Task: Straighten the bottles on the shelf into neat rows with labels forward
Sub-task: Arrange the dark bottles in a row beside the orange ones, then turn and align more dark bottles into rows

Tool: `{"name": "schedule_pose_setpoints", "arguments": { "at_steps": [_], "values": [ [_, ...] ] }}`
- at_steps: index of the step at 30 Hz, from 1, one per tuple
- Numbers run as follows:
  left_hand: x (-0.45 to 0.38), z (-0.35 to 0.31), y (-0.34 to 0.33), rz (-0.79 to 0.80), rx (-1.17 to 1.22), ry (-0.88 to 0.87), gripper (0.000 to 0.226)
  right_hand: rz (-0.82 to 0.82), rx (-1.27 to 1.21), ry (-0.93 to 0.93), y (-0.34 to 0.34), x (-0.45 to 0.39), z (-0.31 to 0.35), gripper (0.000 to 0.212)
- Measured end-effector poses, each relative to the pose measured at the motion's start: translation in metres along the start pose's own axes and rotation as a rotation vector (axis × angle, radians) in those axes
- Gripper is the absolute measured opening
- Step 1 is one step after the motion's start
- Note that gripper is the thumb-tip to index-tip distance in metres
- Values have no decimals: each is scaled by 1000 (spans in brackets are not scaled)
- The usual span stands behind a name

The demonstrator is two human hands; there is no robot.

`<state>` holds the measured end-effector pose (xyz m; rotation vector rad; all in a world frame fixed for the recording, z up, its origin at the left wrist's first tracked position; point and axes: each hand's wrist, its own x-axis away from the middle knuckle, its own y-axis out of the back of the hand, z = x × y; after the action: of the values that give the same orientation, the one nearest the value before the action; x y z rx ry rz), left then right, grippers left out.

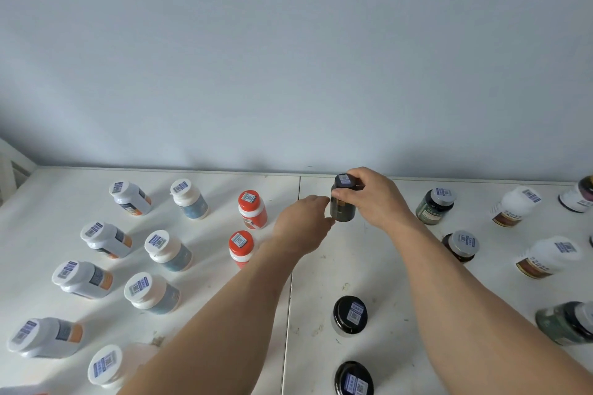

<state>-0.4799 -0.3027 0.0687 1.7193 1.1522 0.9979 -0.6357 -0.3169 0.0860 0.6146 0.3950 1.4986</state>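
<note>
A dark bottle [342, 204] is held upright near the back edge of the shelf [369, 266], close to the seam between its two panels. The right hand [375, 199] is curled over the bottle's cap and upper body, while the left hand [303, 221] is applied to the lower left side of the bottle, its fingers bent against the wall; whether they fully encircle it cannot be told. Toward the left edge, the white bottles with orange labels [96, 239] and the white bottles with blue labels [168, 250] are set in two columns running front to back, and two orange bottles [252, 208] are lined up beside them; this portion is judged largely arranged. Two black-capped jars [349, 314] are placed in line toward the front edge, below the held bottle. Toward the right edge, the dark green bottles [434, 205] and white bottles with brown labels [515, 205] are spaced irregularly and are judged still to be aligned. Label orientation cannot be verified from above.
</note>
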Motion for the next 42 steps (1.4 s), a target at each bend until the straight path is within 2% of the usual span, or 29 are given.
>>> {"name": "schedule_pose_setpoints", "arguments": {
  "at_steps": [4, 8, 13, 15, 19, 21, 31, 42],
  "values": [
    [-1, 5, -12, -66, -148, -96, 39, 11, -44, -21, -14, 1, -13, 34],
    [1, 6, -14, -67, -186, -102, 38, 18, -65, -30, -21, 0, -21, 36],
    [14, 1, -2, -76, -193, -61, 39, 20, 27, -16, -16, 5, -15, 64],
    [20, -2, 5, -96, -213, -56, 37, -6, 86, 29, -12, 11, -9, 61],
    [36, -6, 17, -157, -272, -60, 35, -60, 278, 192, -5, 29, 1, 25],
    [45, -9, 22, -177, -286, -77, 34, -58, 358, 241, -1, 40, 6, 19],
    [120, -26, 25, -273, -318, -256, 28, -63, 606, 237, 11, 143, 14, 32],
    [213, -69, 6, -320, -294, -394, 24, -156, 605, 211, 32, 263, 5, 35]
  ]
}}
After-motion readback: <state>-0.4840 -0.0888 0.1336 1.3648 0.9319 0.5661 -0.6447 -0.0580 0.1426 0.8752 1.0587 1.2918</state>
